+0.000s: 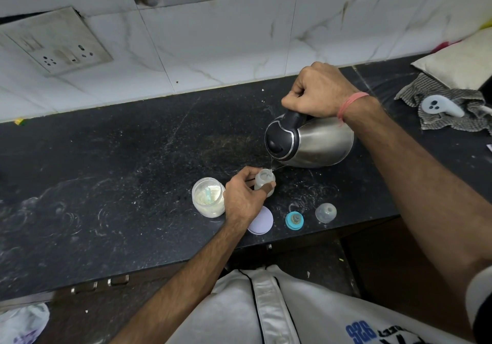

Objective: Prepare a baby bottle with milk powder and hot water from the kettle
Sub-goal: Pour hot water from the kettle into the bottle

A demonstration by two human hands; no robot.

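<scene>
One bottle stood near the middle of the black counter, pinched by the left hand. At its two o'clock, the right hand gripped one tilted kettle. One powder jar stood at nine; one lilac lid, one teal ring and one clear cap lay between four and six.

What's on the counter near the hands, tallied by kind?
Kettle: 1
Baby bottle: 1
Powder jar: 1
Jar lid: 1
Teat ring: 1
Bottle cap: 1
Total: 6
</scene>
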